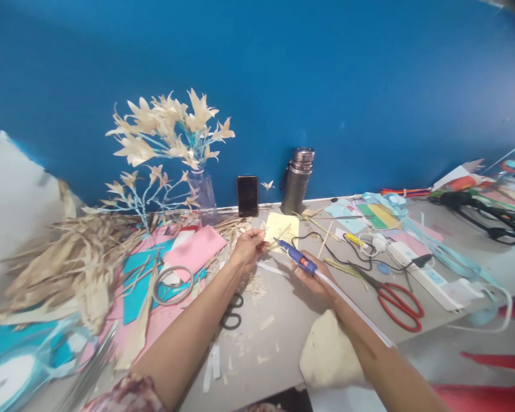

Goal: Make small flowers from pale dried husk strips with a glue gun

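Note:
My right hand point(315, 279) is wrapped round a blue hot glue gun point(298, 257), its nozzle pointing left towards my other hand. A long whitish glue stick point(356, 309) sticks out of the gun's back end, along my forearm. My left hand point(248, 249) is closed in a pinch just left of the nozzle. Whatever its fingertips hold is too small to make out. Right behind both hands lies a yellow paper square point(278, 224) with thin straw-like pieces on it. Black-handled scissors point(232, 313) lie partly hidden under my left forearm.
Left are a vase point(203, 194) of pale husk flowers point(167, 123), dried husks point(68, 260) and a tape roll point(174, 285). A phone point(247, 196) and flask point(298, 180) stand at the blue wall. Red-handled scissors point(399, 306) and a power strip point(429, 276) lie right.

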A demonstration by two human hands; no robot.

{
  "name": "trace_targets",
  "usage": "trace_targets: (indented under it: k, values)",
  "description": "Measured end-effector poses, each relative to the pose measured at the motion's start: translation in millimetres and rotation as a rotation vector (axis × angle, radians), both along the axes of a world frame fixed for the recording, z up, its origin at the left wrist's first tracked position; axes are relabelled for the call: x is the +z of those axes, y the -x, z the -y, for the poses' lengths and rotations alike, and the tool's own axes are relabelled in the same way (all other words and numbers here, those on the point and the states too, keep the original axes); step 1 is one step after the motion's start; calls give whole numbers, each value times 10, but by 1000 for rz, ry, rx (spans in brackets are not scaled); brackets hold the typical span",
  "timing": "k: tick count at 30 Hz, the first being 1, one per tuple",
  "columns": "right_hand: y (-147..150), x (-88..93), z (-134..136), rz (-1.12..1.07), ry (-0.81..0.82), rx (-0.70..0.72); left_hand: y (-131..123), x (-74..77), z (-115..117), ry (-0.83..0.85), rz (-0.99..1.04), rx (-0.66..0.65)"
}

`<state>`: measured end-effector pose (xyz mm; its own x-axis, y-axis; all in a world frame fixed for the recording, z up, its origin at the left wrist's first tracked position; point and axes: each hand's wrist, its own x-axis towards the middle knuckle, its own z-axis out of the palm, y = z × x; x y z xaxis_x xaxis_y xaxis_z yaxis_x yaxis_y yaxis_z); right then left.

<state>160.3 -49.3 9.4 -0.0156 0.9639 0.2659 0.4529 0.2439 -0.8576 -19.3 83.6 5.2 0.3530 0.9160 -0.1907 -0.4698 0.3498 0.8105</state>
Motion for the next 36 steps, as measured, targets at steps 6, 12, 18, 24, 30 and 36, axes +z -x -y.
trace_targets:
  k: [6, 12, 18, 24, 30, 36]
  values:
    - [-23, -51, 6, -5, 66, 24, -7, 3, 3, 7, 27, -16]
    - [-44, -141, 6, -4, 63, -16, 0, 22, 18, -2, 35, -36]
    - [-36, -98, 29, 4, 64, -59, 19, 43, 19, -12, 41, -45]
    - [-16, -55, 42, 22, 78, -54, 3, 28, 19, 0, 29, -46]
    - [-28, -97, 32, 52, 87, -66, 10, 33, 16, 1, 33, -55]
    - [-47, -135, 18, 52, 88, -37, 13, 33, 18, -7, 30, -54]
